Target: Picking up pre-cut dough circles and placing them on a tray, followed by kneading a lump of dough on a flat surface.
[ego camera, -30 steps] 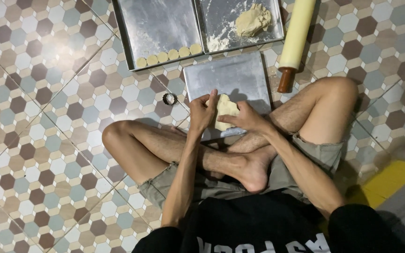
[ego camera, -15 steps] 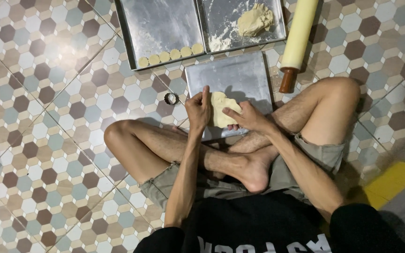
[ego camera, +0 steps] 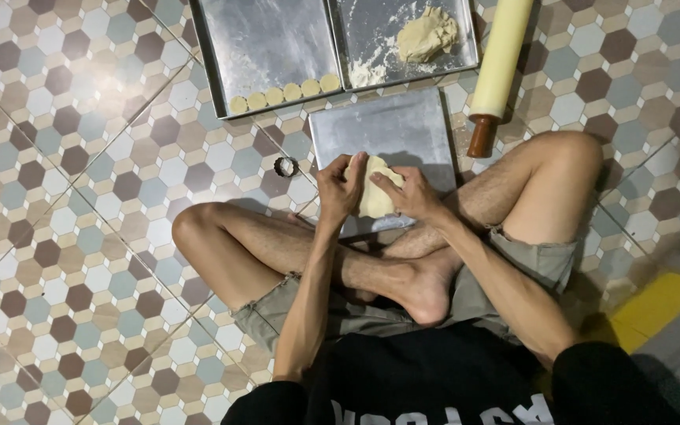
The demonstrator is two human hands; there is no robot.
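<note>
Sitting cross-legged on a floor of hexagonal tiles, the person works a pale, soft slab of dough [ego camera: 375, 197] over a flat, dull-metal tray [ego camera: 387, 130] just in front of the shins. The left hand [ego camera: 340, 189] grips the slab's left edge, fingers curled together with the thumb behind. The right hand [ego camera: 411, 193] lies on its right side, fingers slightly spread and pressing down. Just left of this tray sits a small round metal cutter [ego camera: 286, 166]. Beyond it lie two shiny rimmed pans: the left pan [ego camera: 269, 39] holds a row of cut dough rounds [ego camera: 283, 94], the right pan [ego camera: 379, 24] a rough dough lump [ego camera: 426, 33] amid scattered flour. A smooth cream rolling pin [ego camera: 499, 59] with a brown handle lies to the tray's right.
</note>
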